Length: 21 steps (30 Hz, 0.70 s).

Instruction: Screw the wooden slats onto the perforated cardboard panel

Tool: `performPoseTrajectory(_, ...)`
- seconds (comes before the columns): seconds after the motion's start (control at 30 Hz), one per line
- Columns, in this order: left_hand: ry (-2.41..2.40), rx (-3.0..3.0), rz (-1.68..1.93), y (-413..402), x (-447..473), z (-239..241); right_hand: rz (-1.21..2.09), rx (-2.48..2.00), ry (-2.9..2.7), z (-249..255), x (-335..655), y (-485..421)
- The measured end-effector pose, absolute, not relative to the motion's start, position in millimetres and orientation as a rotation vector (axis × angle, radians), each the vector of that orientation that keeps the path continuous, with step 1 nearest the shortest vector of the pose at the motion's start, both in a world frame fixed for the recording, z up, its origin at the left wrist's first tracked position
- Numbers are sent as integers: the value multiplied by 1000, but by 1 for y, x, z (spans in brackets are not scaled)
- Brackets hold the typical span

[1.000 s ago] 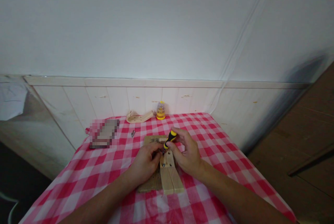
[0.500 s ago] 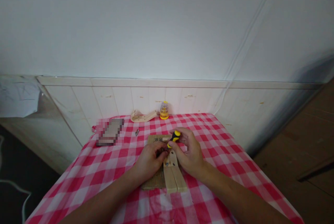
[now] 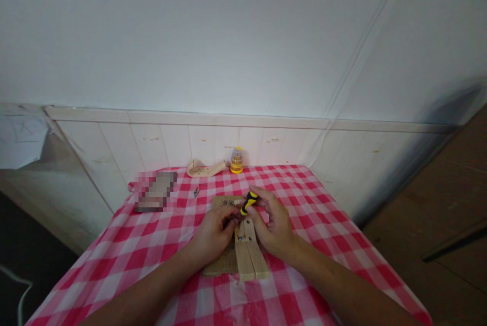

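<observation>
My right hand (image 3: 273,224) is closed round a short yellow-and-black screwdriver (image 3: 248,202), whose tip points down at the far end of two pale wooden slats (image 3: 249,256). The slats lie side by side on a flat brown board (image 3: 222,264) on the checked tablecloth (image 3: 152,245). A small screw head shows on the left slat near the tip. My left hand (image 3: 213,236) rests beside the slats with its fingers pinched close to the screwdriver tip; what they hold is hidden.
At the table's far edge stand a small yellow bit holder (image 3: 236,160) and a curved wooden piece (image 3: 205,168). A loose dark screw (image 3: 196,192) lies on the cloth, with a blurred-out flat object (image 3: 154,191) to its left. White panelled wall behind; floor drops away right.
The view shifted slightly. Both hands stay at the far end of the slats, and the screwdriver handle has turned a little in my right fingers.
</observation>
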<state>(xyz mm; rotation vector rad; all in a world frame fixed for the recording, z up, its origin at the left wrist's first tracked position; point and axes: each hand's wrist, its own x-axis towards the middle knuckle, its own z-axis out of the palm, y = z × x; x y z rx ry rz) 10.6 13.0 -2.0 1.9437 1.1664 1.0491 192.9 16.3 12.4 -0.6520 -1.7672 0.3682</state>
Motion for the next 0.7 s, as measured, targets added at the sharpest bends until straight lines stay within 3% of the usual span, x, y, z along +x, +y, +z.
performPoseTrajectory(0.7,1187,1993,1081,15,8,-4,197,-660,-1718,5,189,28)
